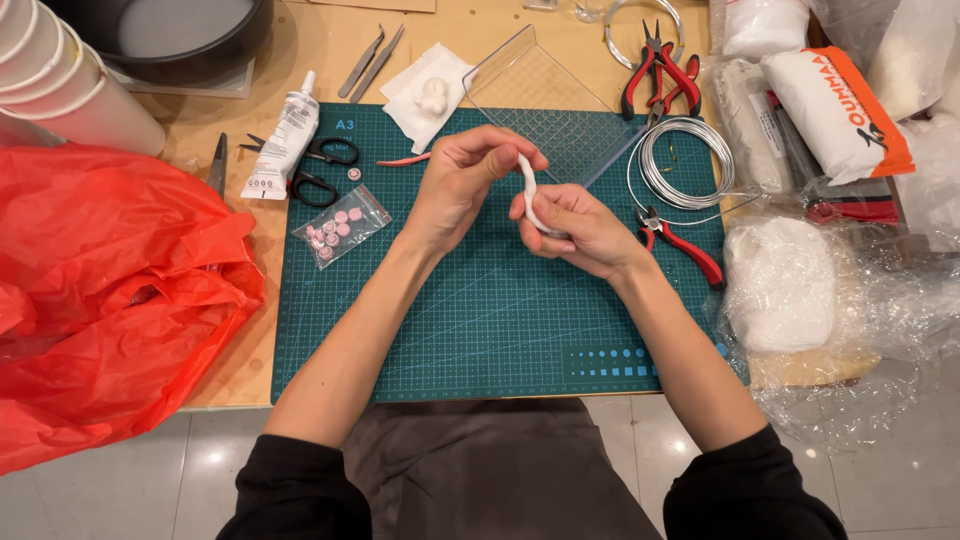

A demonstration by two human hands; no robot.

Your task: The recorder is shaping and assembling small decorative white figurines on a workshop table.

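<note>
from where i sit watching the head view, both hands are up over the middle of the green cutting mat (480,320), and between them runs a thin white strip of clay (527,190), bent in a soft curve. my left hand (462,180) is closed, thumb and fingertips pinching the strip's upper end; my right hand (578,228) is curled shut around the lower end, the strip disappearing into the palm.

i judge the strip to be very light and quite soft (it sags and bends under nothing but its own length, so it looks like modelling clay or something close to it). it will likely stretch, thin out or tear if pulled hard, and it will take fingerprints wherever it is squeezed. the safest hold seems to be a light one near each end, with the middle left free, which is about how it is held now. it does not look slippery; if anything a bit tacky.

around the hands: a small clear bag of pink beads (338,228) and black scissors (318,170) lie to the left on the mat, with a white glue tube (285,145) beside them. a coil of silver wire (680,165) and red-handled pliers (680,245) sit just right of the right hand. a larger white clay block in plastic wrap (780,285) rests off the mat's right edge, and a red plastic bag (110,290) fills the left side.
</note>
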